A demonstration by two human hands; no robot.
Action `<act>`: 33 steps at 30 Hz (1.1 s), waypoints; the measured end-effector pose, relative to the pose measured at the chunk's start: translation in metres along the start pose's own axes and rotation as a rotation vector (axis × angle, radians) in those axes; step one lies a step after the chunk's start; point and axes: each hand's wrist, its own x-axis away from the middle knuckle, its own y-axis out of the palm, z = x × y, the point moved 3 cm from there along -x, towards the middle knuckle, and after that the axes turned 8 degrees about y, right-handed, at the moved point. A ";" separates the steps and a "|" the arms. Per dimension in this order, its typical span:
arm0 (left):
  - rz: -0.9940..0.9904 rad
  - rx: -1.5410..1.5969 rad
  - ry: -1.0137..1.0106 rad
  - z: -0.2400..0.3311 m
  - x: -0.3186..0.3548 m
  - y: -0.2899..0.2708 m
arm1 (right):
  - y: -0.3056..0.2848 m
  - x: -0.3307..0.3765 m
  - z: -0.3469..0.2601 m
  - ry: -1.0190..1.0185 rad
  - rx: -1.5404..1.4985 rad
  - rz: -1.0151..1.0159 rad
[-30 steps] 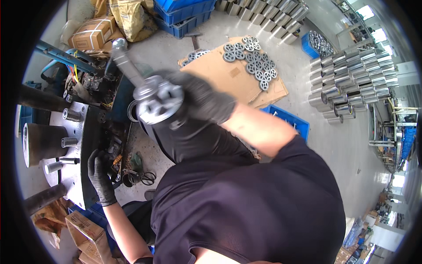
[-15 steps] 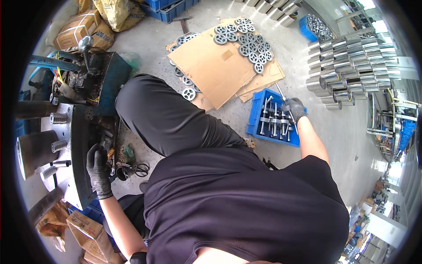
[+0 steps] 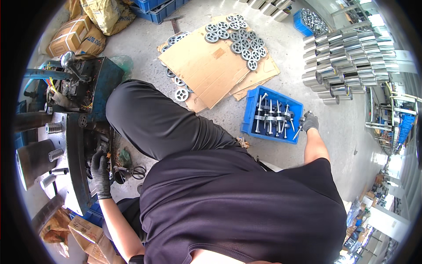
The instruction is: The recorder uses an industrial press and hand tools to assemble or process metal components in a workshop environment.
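Note:
My right hand [image 3: 309, 120], in a dark glove, is stretched out to the right rim of a blue crate [image 3: 249, 115] on the floor. It is closed around a thin metal shaft [image 3: 299, 130] that points down-left. Several more shafts with wheels [image 3: 272, 118] stand in the crate. My left hand [image 3: 100, 173], in a black glove, rests low on the left with its fingers curled over the edge of a dark machine plate [image 3: 72, 158]. My black-clad knee and torso fill the middle.
Cardboard sheets [image 3: 206, 66] lie on the concrete floor, carrying several metal wheels [image 3: 239, 42]. Stacks of shiny metal cylinders [image 3: 347, 57] stand at the right. Sacks [image 3: 107, 15] and boxes sit at top left, scissors [image 3: 139, 171] by the machine, and a cardboard box [image 3: 83, 229] below.
One second ago my right hand held a wheel on a shaft up close. It then reached into the blue crate and now grips a shaft at its right rim. My left hand stayed put.

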 end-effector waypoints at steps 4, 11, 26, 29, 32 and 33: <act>-0.015 0.006 0.008 0.006 -0.002 0.009 | 0.014 -0.020 -0.012 -0.126 0.017 0.013; -0.071 -0.069 0.007 0.002 0.002 0.009 | 0.022 -0.017 -0.094 -0.458 -0.205 -0.127; 0.034 0.002 0.100 0.028 0.001 0.006 | 0.046 -0.037 -0.178 -0.520 -0.161 0.027; 0.186 0.024 0.152 0.064 0.018 -0.021 | 0.056 -0.009 -0.251 -0.571 -0.586 -0.055; 0.415 0.173 0.113 0.114 0.031 -0.058 | 0.038 -0.033 -0.325 -0.706 -1.068 -0.175; 0.514 0.233 0.149 0.119 0.043 -0.077 | 0.014 -0.038 -0.362 -0.853 -1.054 -0.170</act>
